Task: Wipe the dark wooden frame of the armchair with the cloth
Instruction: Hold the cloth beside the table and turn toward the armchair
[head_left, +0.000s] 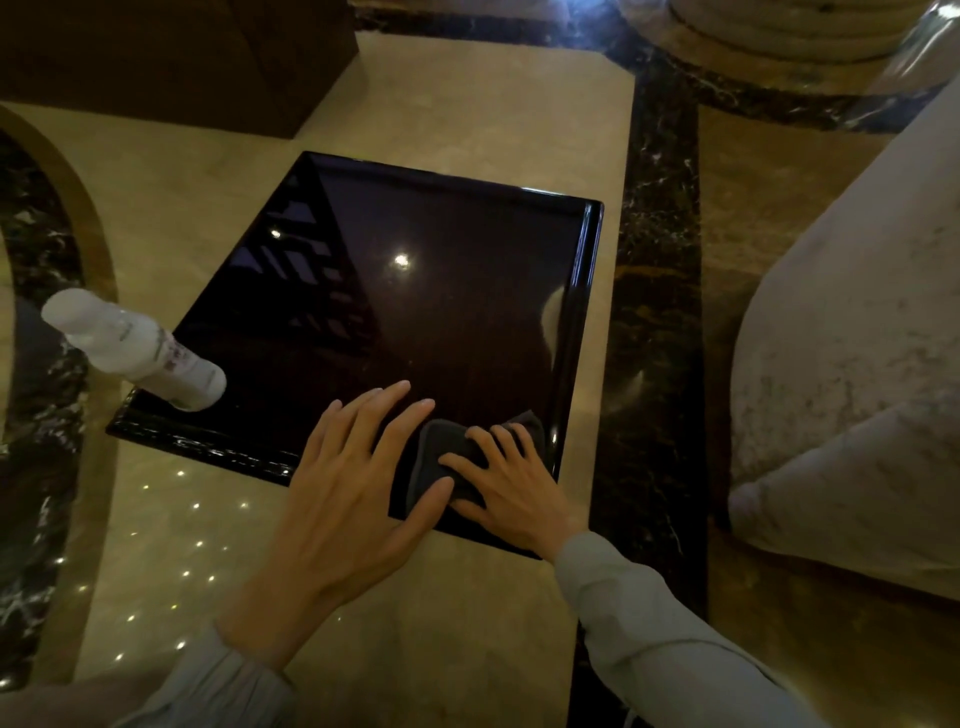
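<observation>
Dark, glossy wood forms a square worktop (415, 291) with a raised rim, standing on a marble floor (467, 104). A dark grey cloth (436, 457) lies folded at its near right corner. Both hands lie flat with fingers spread — the right hand (511, 483) presses on the cloth, the left hand (353, 483) rests just beside it, thumb touching its edge. A white bottle (135, 348) stands at the left corner; a pale armchair (852, 332) sits to the right.

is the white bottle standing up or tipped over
Upright. The white bottle stands on its base at the near left corner of the dark glossy tabletop; its lean toward the left comes across as wide-angle distortion.
</observation>
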